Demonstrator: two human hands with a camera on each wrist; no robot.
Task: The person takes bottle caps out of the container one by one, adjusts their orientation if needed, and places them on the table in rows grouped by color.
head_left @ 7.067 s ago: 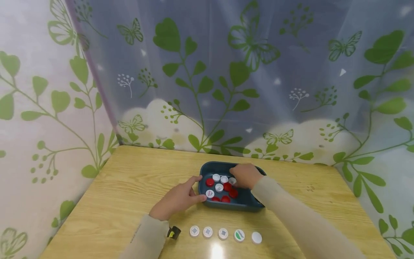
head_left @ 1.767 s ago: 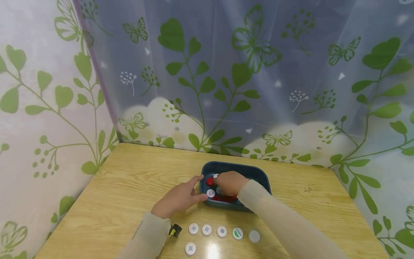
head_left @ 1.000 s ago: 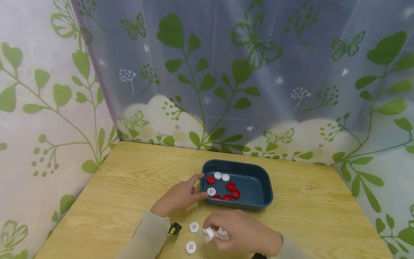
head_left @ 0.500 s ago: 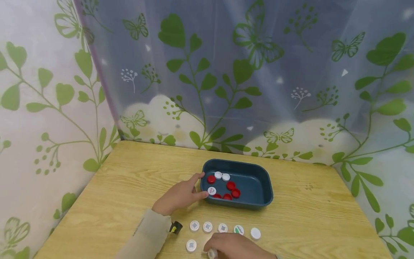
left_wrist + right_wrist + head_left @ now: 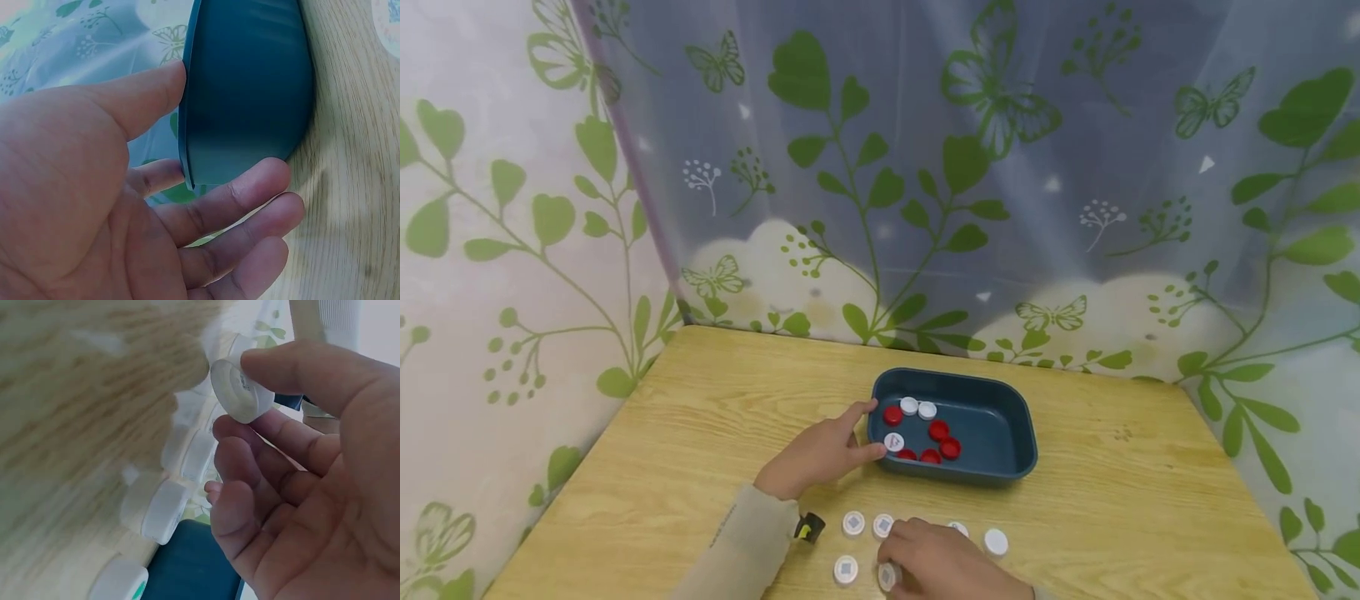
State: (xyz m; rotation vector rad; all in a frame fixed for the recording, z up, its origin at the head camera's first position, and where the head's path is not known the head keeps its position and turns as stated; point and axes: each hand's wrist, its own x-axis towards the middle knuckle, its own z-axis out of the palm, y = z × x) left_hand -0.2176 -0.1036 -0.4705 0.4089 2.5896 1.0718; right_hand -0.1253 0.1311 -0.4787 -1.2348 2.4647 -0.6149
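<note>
Right hand [image 5: 947, 562] pinches one hollow white cap [image 5: 257, 397]; spread left hand [image 5: 816, 457] touches tray [image 5: 988, 477]: 3 white caps [image 5: 909, 406], 5 red caps [image 5: 950, 448].

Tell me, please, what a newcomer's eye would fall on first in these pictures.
Probably the red caps, vivid inside the dark blue tray, with the left grip at its left end. Next comes the right grip, pinching a white cap near the caps laid out on the wooden table. The leafy, butterfly-patterned cloth spans the background.
</note>
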